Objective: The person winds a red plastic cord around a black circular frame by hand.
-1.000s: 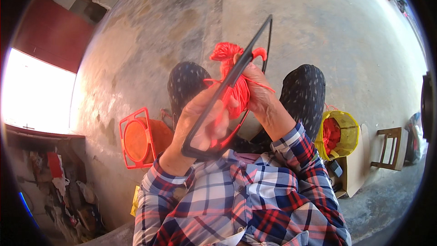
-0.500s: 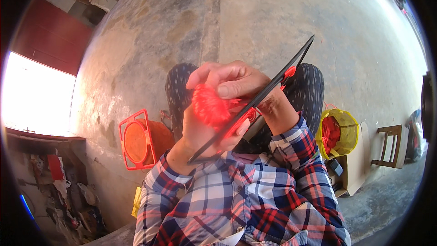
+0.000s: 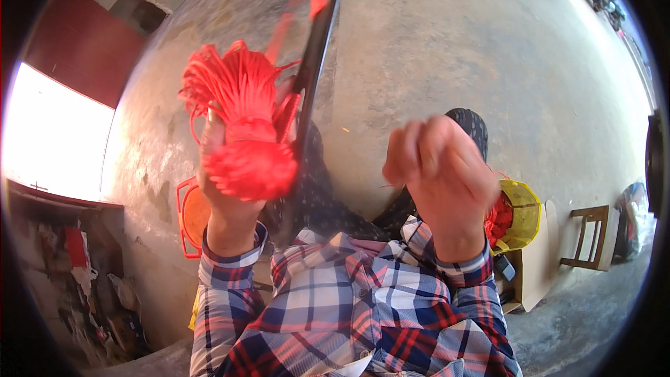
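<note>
Right hand (image 3: 440,174) now off fibrous red cord bundle (image 3: 241,122)

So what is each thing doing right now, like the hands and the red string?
left hand: raised, gripping the red cord bundle.
red cord bundle: bunched, its strands fanning out above the left hand.
black frame: tilted, beside the bundle, cord looped on it.
right hand: raised, fingers curled; what it holds cannot be told.
yellow basket: on the floor, red material inside.
orange basket: on the floor.

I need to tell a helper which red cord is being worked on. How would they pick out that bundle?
Start at the person's plaid sleeves, then follow the raised left hand. It grips the red cord bundle beside a thin black frame. Unlike the red material in the yellow basket on the floor, this one is held up.
</note>
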The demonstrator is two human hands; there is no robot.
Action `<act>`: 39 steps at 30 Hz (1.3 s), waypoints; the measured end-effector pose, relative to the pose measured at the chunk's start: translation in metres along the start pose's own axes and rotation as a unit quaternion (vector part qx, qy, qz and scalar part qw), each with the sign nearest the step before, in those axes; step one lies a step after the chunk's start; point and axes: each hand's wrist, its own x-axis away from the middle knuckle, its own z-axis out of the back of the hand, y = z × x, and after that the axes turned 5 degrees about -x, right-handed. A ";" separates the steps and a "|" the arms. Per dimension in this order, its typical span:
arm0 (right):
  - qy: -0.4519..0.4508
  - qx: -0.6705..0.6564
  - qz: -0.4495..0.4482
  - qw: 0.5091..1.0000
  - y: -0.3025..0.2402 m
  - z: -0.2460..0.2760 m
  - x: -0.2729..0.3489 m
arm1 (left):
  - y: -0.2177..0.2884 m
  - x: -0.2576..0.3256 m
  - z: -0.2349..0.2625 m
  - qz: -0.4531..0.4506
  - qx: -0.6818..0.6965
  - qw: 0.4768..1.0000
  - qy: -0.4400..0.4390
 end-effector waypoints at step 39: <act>0.298 0.020 0.064 0.952 -0.019 0.106 0.066 | -0.114 0.033 0.015 0.070 -0.357 0.903 -0.228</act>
